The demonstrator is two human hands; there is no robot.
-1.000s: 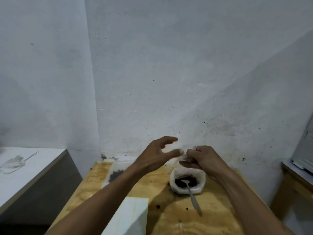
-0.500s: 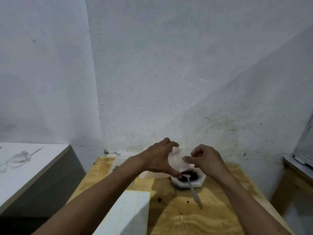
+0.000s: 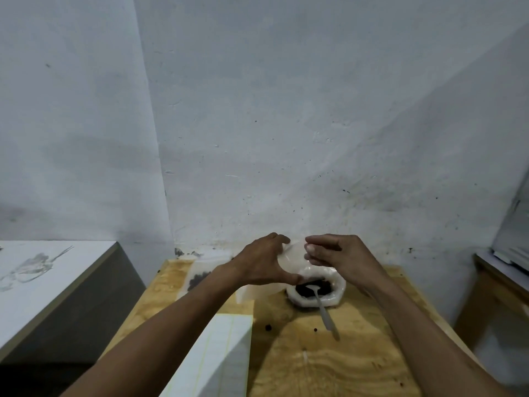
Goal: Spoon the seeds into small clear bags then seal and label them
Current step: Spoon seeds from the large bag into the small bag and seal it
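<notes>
Left hand (image 3: pixel 263 262) grips a thin, translucent bag (image 3: pixel 292 257).

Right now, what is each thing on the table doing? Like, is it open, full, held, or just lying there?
Small clear bag: held up between both hands, looks empty.
Left hand: grips the bag's left side.
Right hand: pinches the bag's right edge.
Seed sack: open, rim rolled down, dark seeds inside.
Spoon: untouched, bowl in the seeds, handle leaning over the rim.
Filled bag: lying flat on the table, seeds inside.
Label sheet: lying flat, untouched.
</notes>
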